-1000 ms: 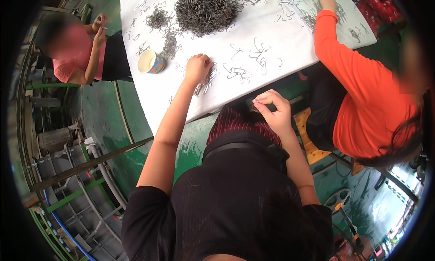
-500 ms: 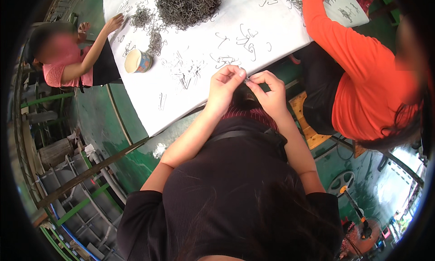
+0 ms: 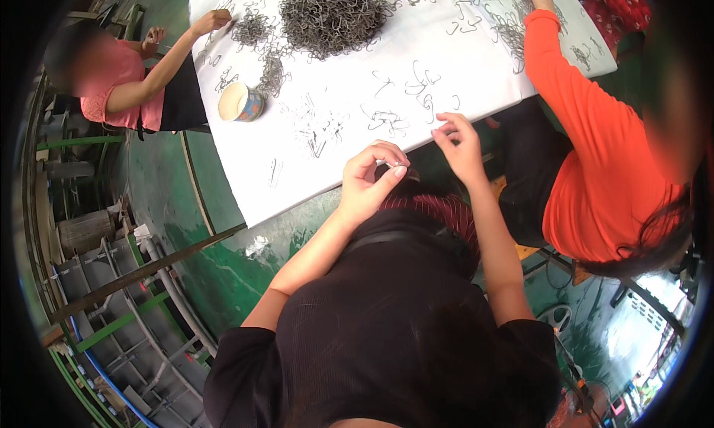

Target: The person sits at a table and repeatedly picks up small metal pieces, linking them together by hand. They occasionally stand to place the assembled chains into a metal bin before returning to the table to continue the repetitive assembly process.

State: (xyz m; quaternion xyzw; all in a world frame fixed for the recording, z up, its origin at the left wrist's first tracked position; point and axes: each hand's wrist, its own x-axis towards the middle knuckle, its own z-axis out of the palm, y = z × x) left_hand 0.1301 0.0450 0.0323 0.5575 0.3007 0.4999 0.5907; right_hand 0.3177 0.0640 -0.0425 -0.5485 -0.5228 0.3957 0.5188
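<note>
Over the table's near edge, my left hand [image 3: 372, 179] is closed in a pinch on a small shiny metal piece [image 3: 401, 164]; its exact shape is too small to make out. My right hand [image 3: 461, 149] is held apart to the right, fingers loosely curved and parted, with nothing visible in them. Just beyond my hands, several loose bent wire hooks [image 3: 388, 120] lie on the white tabletop [image 3: 290, 194]. A scatter of thin straight metal pieces [image 3: 316, 127] lies to their left.
A large heap of wire hooks [image 3: 331, 15] sits at the far middle. A paper tub [image 3: 253, 104] stands near the left edge. One co-worker in pink [image 3: 111, 97] reaches in from the left; another in an orange sleeve [image 3: 576, 75] works at the right, by more hooks [image 3: 513, 37].
My hands have come apart: the right one has let go of the small metal piece and moved up and right, while the left keeps it. The view has shifted slightly.
</note>
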